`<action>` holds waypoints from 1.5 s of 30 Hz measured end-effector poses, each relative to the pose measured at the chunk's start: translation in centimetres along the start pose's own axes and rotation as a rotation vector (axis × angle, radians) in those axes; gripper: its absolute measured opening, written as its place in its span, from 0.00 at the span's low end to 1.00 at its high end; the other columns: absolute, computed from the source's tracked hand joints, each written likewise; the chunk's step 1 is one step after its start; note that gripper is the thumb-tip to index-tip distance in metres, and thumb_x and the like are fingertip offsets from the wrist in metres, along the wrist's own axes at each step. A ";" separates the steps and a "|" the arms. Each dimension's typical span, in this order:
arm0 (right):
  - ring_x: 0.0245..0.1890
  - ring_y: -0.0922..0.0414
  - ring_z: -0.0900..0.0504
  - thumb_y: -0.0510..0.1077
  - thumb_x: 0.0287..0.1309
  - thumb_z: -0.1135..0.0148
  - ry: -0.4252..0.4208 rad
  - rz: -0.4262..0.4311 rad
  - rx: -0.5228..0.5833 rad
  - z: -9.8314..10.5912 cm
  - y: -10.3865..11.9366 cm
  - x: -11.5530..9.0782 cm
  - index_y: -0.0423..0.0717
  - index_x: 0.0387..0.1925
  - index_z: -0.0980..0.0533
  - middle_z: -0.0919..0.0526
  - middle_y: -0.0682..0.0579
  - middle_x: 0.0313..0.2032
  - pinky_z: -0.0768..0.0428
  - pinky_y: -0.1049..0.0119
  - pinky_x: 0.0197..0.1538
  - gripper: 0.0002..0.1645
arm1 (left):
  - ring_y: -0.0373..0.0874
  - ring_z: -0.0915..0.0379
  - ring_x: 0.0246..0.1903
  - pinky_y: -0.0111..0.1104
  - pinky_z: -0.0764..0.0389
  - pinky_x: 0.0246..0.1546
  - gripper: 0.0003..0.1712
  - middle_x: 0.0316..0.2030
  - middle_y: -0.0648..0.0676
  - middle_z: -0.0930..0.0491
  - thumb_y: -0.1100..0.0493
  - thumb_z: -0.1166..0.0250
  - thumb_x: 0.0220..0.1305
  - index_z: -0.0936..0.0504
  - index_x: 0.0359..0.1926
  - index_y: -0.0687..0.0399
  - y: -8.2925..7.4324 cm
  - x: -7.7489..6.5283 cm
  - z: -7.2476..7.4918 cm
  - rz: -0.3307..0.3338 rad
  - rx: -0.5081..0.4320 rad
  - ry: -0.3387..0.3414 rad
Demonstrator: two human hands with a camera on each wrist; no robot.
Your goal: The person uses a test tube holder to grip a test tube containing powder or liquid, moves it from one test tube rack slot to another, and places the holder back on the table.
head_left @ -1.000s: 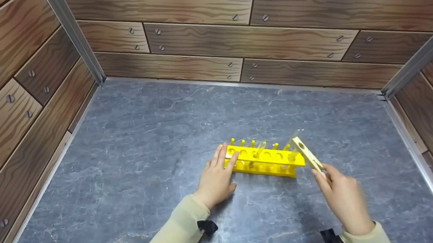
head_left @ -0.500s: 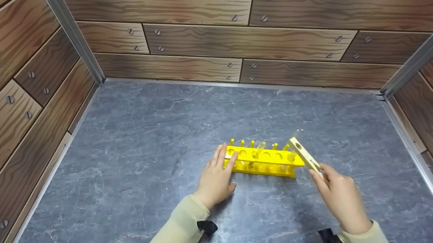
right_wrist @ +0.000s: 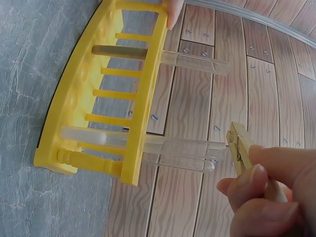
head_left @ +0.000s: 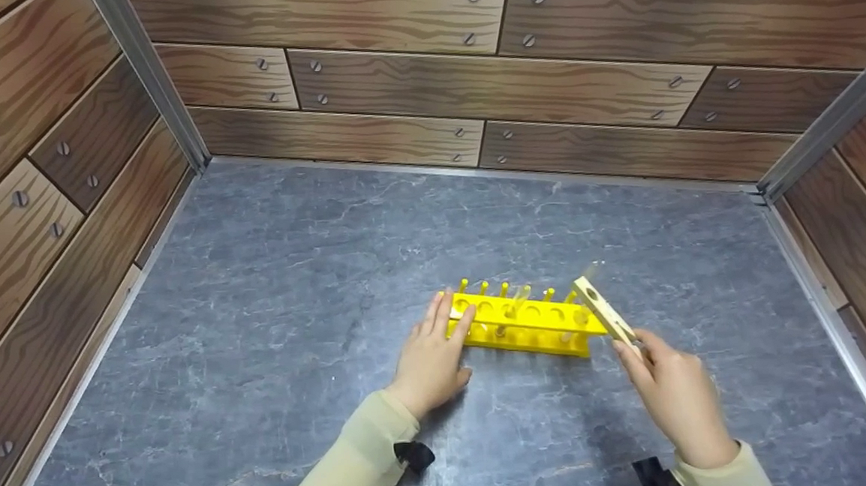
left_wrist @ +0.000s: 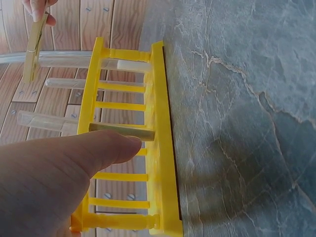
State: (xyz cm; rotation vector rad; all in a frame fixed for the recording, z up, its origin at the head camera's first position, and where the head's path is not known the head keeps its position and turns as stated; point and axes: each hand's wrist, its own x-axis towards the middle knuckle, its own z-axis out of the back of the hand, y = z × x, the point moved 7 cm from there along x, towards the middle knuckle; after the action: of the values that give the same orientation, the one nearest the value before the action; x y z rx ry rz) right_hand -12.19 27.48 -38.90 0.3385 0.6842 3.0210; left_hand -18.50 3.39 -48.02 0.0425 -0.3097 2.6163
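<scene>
A yellow test tube rack [head_left: 522, 325] stands on the floor. My left hand [head_left: 431, 357] rests its straight fingers on the rack's left end; the thumb is apart from it. My right hand [head_left: 684, 397] pinches a wooden test tube clamp [head_left: 606, 312], its tip by the rack's right end. The right wrist view shows a glass tube with white contents [right_wrist: 84, 134] in the end hole, its mouth close to the clamp. I cannot tell whether they touch. Alongside is a clear tube with a rounded outer end [right_wrist: 187, 163]. A tube with grey-brown contents [right_wrist: 118, 52] sits farther along.
The rack stands on a grey marbled surface [head_left: 315, 280]. Wood-patterned walls [head_left: 343, 121] enclose it at the back and on both sides, with metal strips [head_left: 160, 87] at the corners. Pegs [head_left: 485, 288] line the rack's far side.
My right hand has shifted slightly left, carrying the clamp's tip over the rack's right end. My left hand and the rack stay in place.
</scene>
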 end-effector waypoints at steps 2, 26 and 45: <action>0.08 0.61 0.43 0.51 0.64 0.46 0.005 -0.002 -0.001 -0.1 0.0 0.0 0.34 0.46 0.23 0.34 0.56 0.12 0.43 0.72 0.09 0.23 | 0.56 0.64 0.70 0.48 0.37 0.60 0.53 0.71 0.65 0.59 0.43 0.32 0.51 0.51 0.73 0.49 0.0 0.0 -0.1 0.001 0.002 0.002; 0.08 0.61 0.44 0.49 0.63 0.45 0.024 0.017 0.018 -0.8 0.7 0.2 0.35 0.46 0.23 0.36 0.55 0.11 0.43 0.71 0.10 0.21 | 0.57 0.63 0.70 0.46 0.36 0.60 0.52 0.71 0.65 0.59 0.44 0.33 0.51 0.49 0.72 0.50 -0.1 -0.1 0.1 -0.002 0.005 -0.005; 0.08 0.61 0.41 0.47 0.63 0.44 0.024 0.026 0.038 -1.1 0.9 0.3 0.33 0.46 0.24 0.34 0.56 0.12 0.42 0.71 0.10 0.20 | 0.56 0.63 0.70 0.47 0.36 0.60 0.53 0.71 0.64 0.59 0.44 0.32 0.50 0.49 0.72 0.49 0.1 0.0 -0.1 0.007 -0.002 -0.017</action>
State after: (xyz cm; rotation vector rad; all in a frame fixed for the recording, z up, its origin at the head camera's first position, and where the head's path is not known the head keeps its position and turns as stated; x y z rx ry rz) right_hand -12.70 26.19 -39.41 0.3156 0.7449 3.0444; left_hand -18.52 3.32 -48.17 0.0636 -0.3189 2.6236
